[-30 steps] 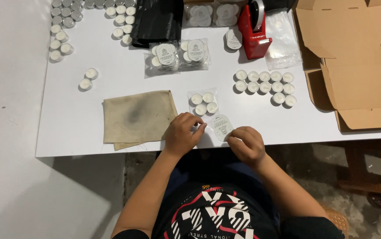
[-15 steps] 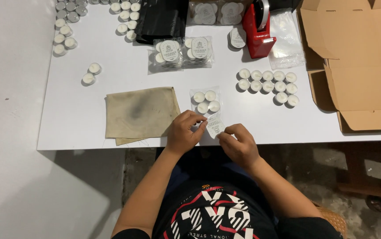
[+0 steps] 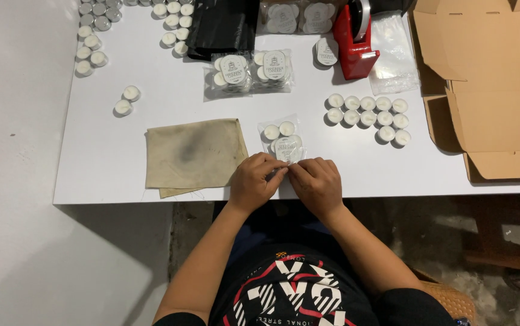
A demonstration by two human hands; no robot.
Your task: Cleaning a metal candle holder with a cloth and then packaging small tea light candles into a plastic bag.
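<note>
Both hands, the left hand [image 3: 255,181] and the right hand [image 3: 315,183], are pinching a round white label [image 3: 286,147] with closed fingers. The label is lying over a clear packet of tealight candles [image 3: 280,131] on the white surface [image 3: 121,163], just beside a beige cloth [image 3: 193,154].

Bright overhead light is flooding the white table [image 3: 121,169], nearly washing it out. Soft shadows are falling beneath its near edge. Focus is holding sharp at centre; frame corners are bending slightly.

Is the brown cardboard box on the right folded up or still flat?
Still flat. The cardboard box lies unfolded on the table, its flaps spread outward, with no walls raised and nothing visible on it.
</note>
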